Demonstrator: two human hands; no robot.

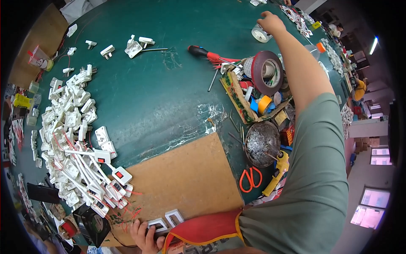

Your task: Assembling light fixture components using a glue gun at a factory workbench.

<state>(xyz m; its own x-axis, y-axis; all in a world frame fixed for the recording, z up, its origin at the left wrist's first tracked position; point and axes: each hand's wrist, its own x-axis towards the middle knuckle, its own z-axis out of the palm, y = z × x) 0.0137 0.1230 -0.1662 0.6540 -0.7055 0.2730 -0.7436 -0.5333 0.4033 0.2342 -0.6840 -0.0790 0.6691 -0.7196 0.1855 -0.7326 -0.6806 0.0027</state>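
Note:
My right arm stretches far across the table, and my right hand (272,23) closes on the upper side of a clear plastic cup (261,34). Its fingertips are partly hidden behind the cup. My left hand (146,238) is at the near edge of a brown board (186,169), fingers curled; a small dark part shows by them, too hidden to name. Touching or very near those fingers is a white rectangular frame (157,225), and a second white frame (174,217) lies beside it. White switch boxes with red rockers (120,175) and cables lie left of the board.
A heap of white plug housings (69,118) fills the left side. On the right are a box of tapes and tools (241,99), a round metal pan (262,144), a yellow glue gun (277,173) and orange-handled scissors (250,180). A screwdriver (198,51) lies farther back.

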